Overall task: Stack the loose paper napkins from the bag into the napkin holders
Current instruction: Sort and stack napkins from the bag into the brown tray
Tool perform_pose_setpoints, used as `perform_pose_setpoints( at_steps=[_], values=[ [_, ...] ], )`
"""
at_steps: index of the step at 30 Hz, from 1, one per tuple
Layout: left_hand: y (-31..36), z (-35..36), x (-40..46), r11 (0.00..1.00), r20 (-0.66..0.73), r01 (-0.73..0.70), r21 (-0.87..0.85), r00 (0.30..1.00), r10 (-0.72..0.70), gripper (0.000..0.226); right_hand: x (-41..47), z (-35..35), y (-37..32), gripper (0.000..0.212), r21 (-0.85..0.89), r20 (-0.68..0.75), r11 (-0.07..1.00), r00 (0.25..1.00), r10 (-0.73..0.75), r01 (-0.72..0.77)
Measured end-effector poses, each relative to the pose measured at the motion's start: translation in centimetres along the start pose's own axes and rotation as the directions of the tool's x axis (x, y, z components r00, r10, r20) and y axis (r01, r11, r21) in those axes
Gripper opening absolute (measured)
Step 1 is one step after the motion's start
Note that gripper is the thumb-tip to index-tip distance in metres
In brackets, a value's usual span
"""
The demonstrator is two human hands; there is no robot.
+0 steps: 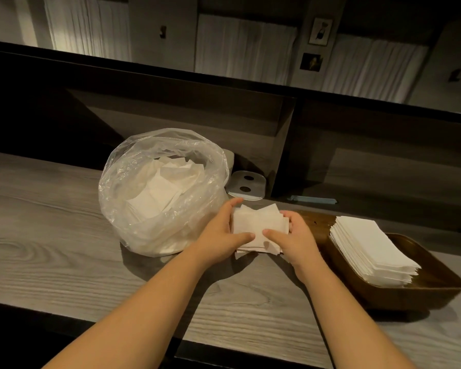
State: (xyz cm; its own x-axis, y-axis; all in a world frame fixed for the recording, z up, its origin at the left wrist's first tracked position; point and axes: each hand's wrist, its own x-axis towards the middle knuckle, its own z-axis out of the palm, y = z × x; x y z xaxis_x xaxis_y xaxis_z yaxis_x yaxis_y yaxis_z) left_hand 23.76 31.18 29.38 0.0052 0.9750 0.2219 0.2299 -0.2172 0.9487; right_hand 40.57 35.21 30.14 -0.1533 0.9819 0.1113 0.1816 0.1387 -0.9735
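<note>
While gripped by both hands, soft square napkins (258,225) beside crinkled bag (133,195).

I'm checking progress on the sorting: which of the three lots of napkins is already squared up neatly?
The napkin stack in the wooden tray on the right; those in the plastic bag lie jumbled.

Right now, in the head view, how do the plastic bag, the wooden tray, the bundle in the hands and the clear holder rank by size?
1. Plastic bag
2. Wooden tray, close behind and nearer the camera, so unsure
3. Napkin bundle
4. Clear acrylic holder, partly hidden
</note>
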Motion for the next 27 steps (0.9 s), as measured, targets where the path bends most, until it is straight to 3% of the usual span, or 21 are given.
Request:
perform_pose_setpoints(
  at_steps=[3, 5, 11, 16, 18, 22, 24, 27],
  values=[
    [0.2, -0.2, -0.2, 0.996, 0.151, -0.086, 0.01, 0.985, 0.084, 0.096, 0.0, -0.3, 0.2, 0.065, 0.092, 0.04, 0.995, 0.998, -0.047, 0.044],
    [0.2, -0.3, -0.2, 0.995, 0.239, -0.1, 0.002, 0.966, 0.096, 0.107, -0.1, -0.4, 0.2, 0.076, 0.041, 0.11, 0.998, 0.993, -0.051, 0.047],
    [0.1, -0.4, -0.1, 0.981, 0.175, -0.12, 0.152, 0.98, 0.093, 0.112, 0.2, -0.8, 0.4, 0.087, -0.091, 0.119, 0.995, 0.992, -0.037, 0.048],
    [-0.1, -0.2, -0.1, 0.99, 0.206, -0.123, 0.065, 0.973, 0.107, 0.114, 0.3, -1.1, 0.7, 0.095, -0.028, 0.143, 0.998, 0.988, -0.051, 0.056],
    [-0.2, 0.0, 0.0, 0.988, 0.168, -0.115, 0.107, 0.981, 0.096, 0.11, 0.3, -1.0, 0.8, 0.084, -0.07, 0.164, 0.996, 0.985, -0.047, 0.059],
    [-0.4, 0.3, 0.1, 0.986, 0.018, -0.076, 0.148, 0.997, 0.074, 0.081, 0.4, -1.1, 1.1, 0.038, -0.072, 0.084, 0.995, 0.994, -0.069, 0.075],
    [-0.5, 0.2, 0.2, 0.983, 0.002, -0.099, 0.152, 0.995, 0.1, 0.071, 0.5, -1.0, 1.2, 0.034, -0.062, 0.052, 0.99, 0.991, -0.127, 0.13],
    [-0.4, 0.2, 0.2, 0.978, 0.045, -0.157, 0.14, 0.987, 0.152, 0.071, 0.5, -0.8, 1.3, 0.043, -0.013, 0.093, 0.987, 0.983, -0.159, 0.161]
  ],
)
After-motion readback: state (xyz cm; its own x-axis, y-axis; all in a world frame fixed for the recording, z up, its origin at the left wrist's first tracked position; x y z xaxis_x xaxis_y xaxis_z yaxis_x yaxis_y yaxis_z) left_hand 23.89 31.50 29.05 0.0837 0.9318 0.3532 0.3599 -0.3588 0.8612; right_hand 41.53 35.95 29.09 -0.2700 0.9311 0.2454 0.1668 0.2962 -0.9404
